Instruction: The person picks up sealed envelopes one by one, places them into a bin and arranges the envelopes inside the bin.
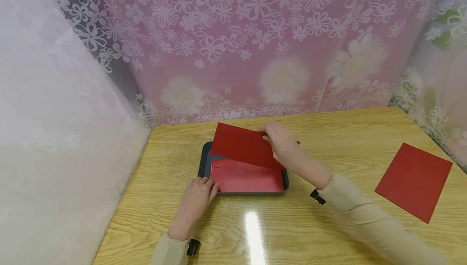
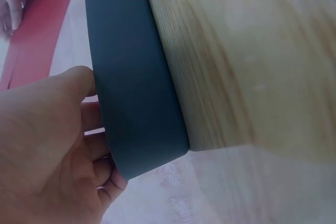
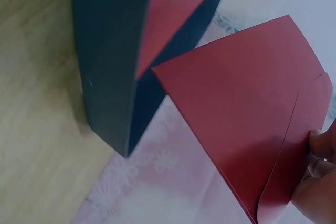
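Note:
A dark grey tray (image 1: 204, 160) stands on the wooden table, with a red envelope (image 1: 248, 178) lying flat in its front part. My left hand (image 1: 197, 196) holds the tray's front left corner, its fingers (image 2: 97, 145) hooked over the rim. Above the back of the tray my right hand (image 1: 282, 143) grips another red envelope (image 1: 238, 143) by its upper edge. That envelope is tilted, and in the right wrist view its flap side shows, with thumb and fingers (image 3: 317, 182) pinching near the flap.
A third red envelope (image 1: 416, 182) lies at the right side of the wooden table (image 1: 292, 224). Behind the table hangs a pink flowered curtain (image 1: 233, 74). A pale sheet (image 1: 62, 135) closes off the left side.

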Demonstrator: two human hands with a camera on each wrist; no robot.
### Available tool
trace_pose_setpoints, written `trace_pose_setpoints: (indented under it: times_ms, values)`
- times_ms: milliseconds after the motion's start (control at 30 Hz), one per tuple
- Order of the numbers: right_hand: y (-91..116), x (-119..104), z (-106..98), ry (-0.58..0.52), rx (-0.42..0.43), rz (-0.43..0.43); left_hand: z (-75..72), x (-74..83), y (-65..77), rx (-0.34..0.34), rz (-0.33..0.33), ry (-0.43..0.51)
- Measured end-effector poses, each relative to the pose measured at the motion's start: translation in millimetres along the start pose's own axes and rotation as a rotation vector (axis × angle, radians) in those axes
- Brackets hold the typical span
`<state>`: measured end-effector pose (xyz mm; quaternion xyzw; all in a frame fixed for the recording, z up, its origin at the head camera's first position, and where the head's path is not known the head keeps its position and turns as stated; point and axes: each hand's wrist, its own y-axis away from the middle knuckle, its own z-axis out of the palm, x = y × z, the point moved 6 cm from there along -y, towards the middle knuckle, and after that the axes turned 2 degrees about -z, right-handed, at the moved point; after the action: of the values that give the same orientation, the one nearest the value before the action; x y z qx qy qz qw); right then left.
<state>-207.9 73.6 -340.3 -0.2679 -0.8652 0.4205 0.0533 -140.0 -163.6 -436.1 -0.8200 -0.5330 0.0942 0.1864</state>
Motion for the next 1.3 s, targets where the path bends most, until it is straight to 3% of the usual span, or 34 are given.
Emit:
trace_pose_setpoints:
  times_ms: [167, 467, 767, 933, 1100, 1300]
  values:
    - [6, -1, 19, -0.043, -0.068, -0.006, 0.7, -0.1, -0.6, 0.005, 0.003, -0.004]
    - [28, 4, 49, 0.028, -0.386, 0.07, 1.0, 1.0, -1.5, -0.008, -0.002, -0.007]
    - [38, 9, 55, 0.118, -0.474, 0.072, 1.3, 1.3, -1.2, -0.001, 0.006, -0.017]
    - [41, 12, 50, 0.099, -0.461, 0.074, 0.9, 2.0, -1.2, 0.005, 0.012, -0.019]
    - [42, 19, 26, 0.046, -0.31, 0.023, 1.2, 1.4, -1.0, 0.0, 0.009, -0.016]
    - [47, 28, -7, 0.103, -0.189, -0.04, 0.4, -0.6, -0.4, -0.013, -0.008, 0.001]
